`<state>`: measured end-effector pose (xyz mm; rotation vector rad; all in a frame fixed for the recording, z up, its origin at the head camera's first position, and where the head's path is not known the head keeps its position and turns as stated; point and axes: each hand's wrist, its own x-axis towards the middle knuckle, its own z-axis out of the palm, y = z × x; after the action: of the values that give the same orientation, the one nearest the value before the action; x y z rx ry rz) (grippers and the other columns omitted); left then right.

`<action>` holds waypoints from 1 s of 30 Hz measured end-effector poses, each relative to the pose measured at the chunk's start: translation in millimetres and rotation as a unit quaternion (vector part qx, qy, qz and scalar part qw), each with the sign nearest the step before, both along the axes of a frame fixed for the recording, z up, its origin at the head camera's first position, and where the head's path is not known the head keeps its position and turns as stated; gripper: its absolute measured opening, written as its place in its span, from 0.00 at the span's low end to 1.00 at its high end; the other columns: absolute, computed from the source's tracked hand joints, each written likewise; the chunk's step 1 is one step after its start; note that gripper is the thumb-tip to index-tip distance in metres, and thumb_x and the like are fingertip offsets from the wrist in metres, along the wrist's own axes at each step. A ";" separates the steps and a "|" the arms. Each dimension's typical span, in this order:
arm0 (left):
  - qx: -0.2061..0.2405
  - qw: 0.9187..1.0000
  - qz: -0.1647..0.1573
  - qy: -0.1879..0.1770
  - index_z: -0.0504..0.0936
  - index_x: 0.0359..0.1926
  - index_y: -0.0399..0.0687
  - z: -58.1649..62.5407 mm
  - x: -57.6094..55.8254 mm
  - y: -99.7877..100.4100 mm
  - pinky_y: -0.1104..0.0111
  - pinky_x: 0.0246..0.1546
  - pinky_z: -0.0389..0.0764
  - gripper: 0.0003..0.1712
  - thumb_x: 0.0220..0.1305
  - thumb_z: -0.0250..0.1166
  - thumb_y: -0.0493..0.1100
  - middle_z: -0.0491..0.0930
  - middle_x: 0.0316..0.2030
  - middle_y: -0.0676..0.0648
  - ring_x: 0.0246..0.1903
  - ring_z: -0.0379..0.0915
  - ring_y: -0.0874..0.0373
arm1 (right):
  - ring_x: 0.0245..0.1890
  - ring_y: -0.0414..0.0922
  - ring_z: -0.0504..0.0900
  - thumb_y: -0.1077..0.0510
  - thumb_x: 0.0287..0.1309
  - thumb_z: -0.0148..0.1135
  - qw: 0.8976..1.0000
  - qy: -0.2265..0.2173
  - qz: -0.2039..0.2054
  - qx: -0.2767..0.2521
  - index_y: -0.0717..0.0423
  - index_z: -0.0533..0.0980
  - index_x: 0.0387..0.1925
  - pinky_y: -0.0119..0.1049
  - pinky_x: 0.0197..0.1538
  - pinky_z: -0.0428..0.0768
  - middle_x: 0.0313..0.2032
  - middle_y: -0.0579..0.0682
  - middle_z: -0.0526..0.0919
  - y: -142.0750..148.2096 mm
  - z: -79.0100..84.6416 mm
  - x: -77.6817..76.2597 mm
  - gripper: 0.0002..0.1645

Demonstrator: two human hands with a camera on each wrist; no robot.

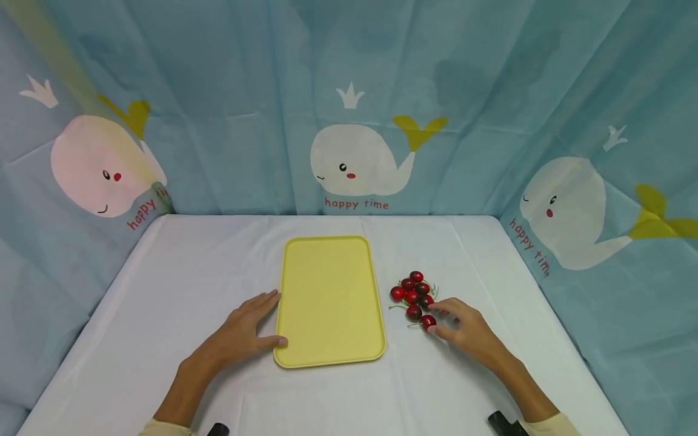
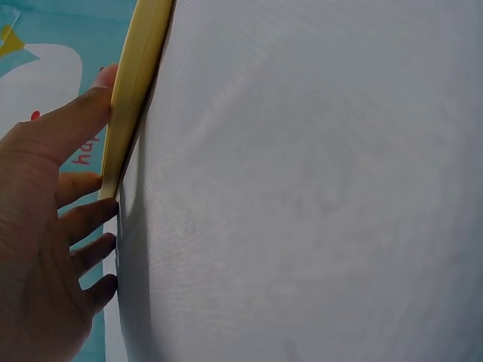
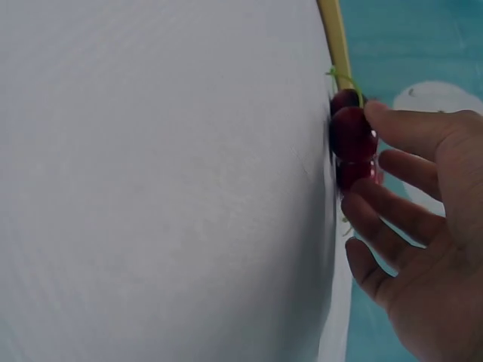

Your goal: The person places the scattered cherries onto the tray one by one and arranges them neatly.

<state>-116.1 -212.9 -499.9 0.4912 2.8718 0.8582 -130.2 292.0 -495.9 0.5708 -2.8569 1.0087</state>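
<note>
A yellow rectangular tray [image 1: 329, 303] lies flat on the table with nothing on it. Along its left side is my left hand [image 1: 242, 330], fingers spread, the thumb touching the rim near the front corner. To the right of the tray sits a cluster of several dark red cherries [image 1: 411, 297], some with green stems. My right hand [image 1: 466, 330] reaches in from their right, its fingers loosely bent. In the right wrist view, the thumb is at the nearest cherry [image 3: 352, 134] and the other fingertips lie close to the cluster; firm contact is hard to tell.
A white cloth [image 1: 207, 266] covers the table. Blue curtains [image 1: 229, 169] with whale prints stand behind it and at both sides. Black straps or devices [image 1: 507, 424] show at the wrists.
</note>
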 end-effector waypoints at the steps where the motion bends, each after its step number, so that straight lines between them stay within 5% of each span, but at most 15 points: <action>1: -0.001 1.000 0.000 0.001 0.61 0.82 0.42 -0.5 0.0 0.1 0.32 0.74 0.60 0.61 0.60 0.72 0.73 0.62 0.81 0.41 0.79 0.55 0.35 | 0.47 0.38 0.82 0.52 0.59 0.80 1.000 -0.003 0.003 -0.001 0.48 0.85 0.58 0.35 0.48 0.82 0.50 0.39 0.86 -0.9 0.1 0.4 0.25; 11: -0.006 1.000 0.011 -0.009 0.61 0.83 0.46 1.1 0.9 0.4 0.31 0.74 0.58 0.61 0.60 0.70 0.75 0.61 0.81 0.44 0.80 0.53 0.37 | 0.54 0.40 0.85 0.56 0.56 0.82 1.000 -0.019 0.009 0.015 0.44 0.86 0.55 0.47 0.60 0.86 0.51 0.36 0.87 -6.5 -2.5 0.2 0.24; 30: 0.000 1.000 0.008 -0.010 0.61 0.83 0.46 -2.0 -0.4 -0.3 0.31 0.74 0.58 0.61 0.61 0.70 0.74 0.59 0.82 0.42 0.80 0.52 0.36 | 0.44 0.38 0.83 0.54 0.56 0.82 0.999 0.022 0.028 0.008 0.48 0.87 0.53 0.36 0.45 0.86 0.47 0.39 0.89 -20.7 6.7 4.5 0.22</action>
<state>-116.4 -213.1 -501.9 0.4574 2.8607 0.8596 -125.6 271.2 -489.1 0.6696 -2.8280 0.9676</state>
